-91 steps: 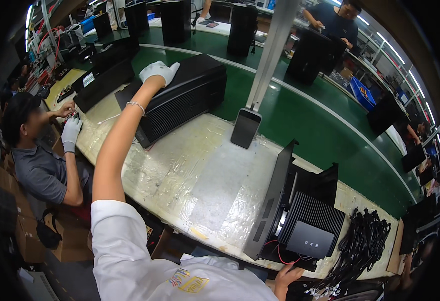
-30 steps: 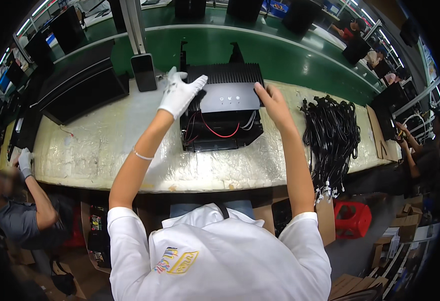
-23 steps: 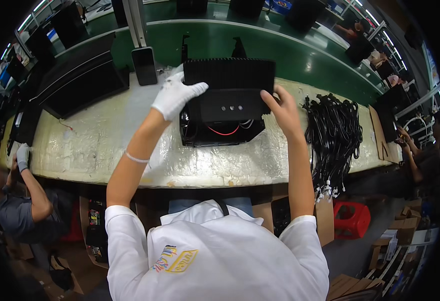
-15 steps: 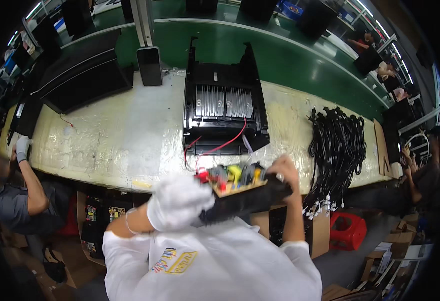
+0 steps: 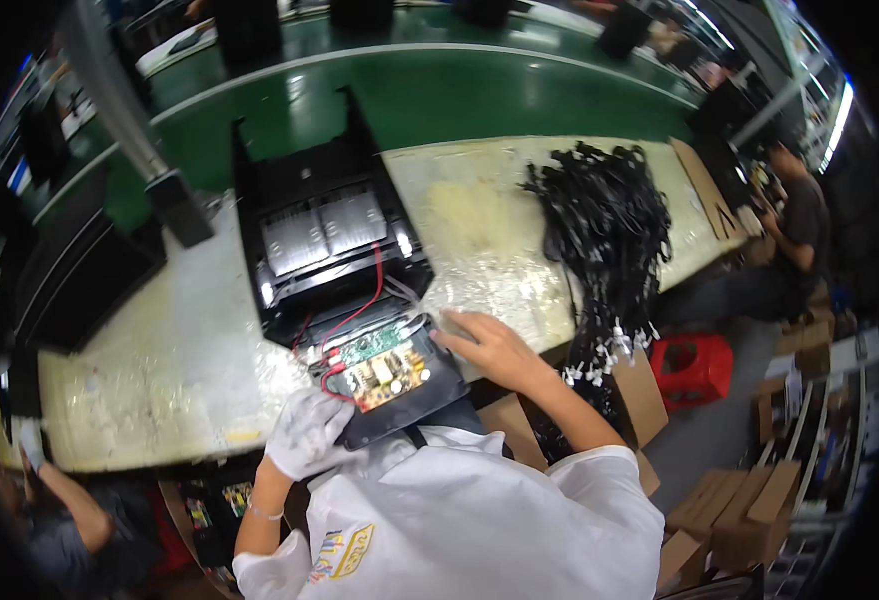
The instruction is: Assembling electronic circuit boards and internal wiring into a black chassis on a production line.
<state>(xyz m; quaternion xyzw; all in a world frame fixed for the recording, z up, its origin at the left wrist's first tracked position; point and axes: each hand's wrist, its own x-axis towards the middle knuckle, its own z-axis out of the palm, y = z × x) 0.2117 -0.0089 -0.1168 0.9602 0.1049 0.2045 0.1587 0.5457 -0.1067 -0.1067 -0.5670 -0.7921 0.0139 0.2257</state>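
At the table, your left hand is clamping fingers on the black panel; your right hand is touching it, grip unclear.

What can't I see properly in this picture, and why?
All in the head view:
Underside of the cover: faces away, hidden by the cover itself.
Exact finger grip of the left hand: blurred.
How many cables: tangled, overlapping each other.
What the co-worker's glove holds: blurred, near the dark rim.
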